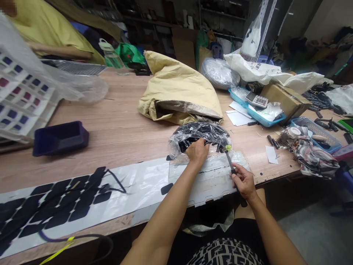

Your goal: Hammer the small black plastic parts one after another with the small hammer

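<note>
My left hand reaches into the mouth of a clear plastic bag filled with small black parts. Its fingers are bent down among the parts, and the fingertips are hidden. In my right hand is a slim hammer with a black grip, a metal shaft and a yellow-green patch at its head. The hammer head is up beside the bag's right end. Below the bag, a pale, worn board lies at the table's front edge.
A white sheet with dark panels and black cables stretches left. A dark blue tray sits beyond it. Behind the bag slumps a tan sack. Blue baskets, a cardboard box and crumpled cloth stand right. Someone in yellow works at far left.
</note>
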{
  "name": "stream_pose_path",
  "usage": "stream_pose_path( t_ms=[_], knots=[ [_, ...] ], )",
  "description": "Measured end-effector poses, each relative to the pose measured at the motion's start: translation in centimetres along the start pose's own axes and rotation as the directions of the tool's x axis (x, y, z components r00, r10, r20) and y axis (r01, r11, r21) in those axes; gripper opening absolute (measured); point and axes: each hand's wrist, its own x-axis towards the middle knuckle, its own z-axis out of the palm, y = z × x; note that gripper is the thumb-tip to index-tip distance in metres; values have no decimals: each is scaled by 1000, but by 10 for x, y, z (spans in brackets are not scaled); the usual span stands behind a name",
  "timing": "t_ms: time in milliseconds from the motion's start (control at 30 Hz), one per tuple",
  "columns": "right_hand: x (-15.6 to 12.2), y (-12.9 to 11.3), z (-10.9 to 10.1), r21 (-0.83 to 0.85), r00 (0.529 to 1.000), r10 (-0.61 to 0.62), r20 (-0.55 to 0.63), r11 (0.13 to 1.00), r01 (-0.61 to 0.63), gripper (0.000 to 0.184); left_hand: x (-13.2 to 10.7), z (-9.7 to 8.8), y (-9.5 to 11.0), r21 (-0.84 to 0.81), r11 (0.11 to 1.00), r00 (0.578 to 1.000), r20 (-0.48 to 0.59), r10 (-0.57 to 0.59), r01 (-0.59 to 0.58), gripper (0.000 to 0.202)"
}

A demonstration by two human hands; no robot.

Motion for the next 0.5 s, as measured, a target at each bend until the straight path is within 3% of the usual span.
stream_pose_path(
  t_ms=[133, 233, 367, 500],
  knots=[
    [0, 0, 0, 0, 1000, -6, 3, 1000, 6, 41, -3, -4, -3, 11, 999, 999, 17, 34, -34, 29],
    [0, -1, 0, 3, 1000, -1, -1, 1000, 1, 41, -17, -15, -12, -13, 995, 995, 10, 100, -100, 28],
    [-1, -1, 0, 1, 1000, -3, 1, 1000, 3, 41, -50, -28, -37, -79, 981, 982, 52, 180, -175, 24],
    [-1, -1, 0, -8, 1000, 2, 16, 1000, -2, 42, -74, -24, -62, -210, 950, 950, 165, 266, -230, 18]
  ],
)
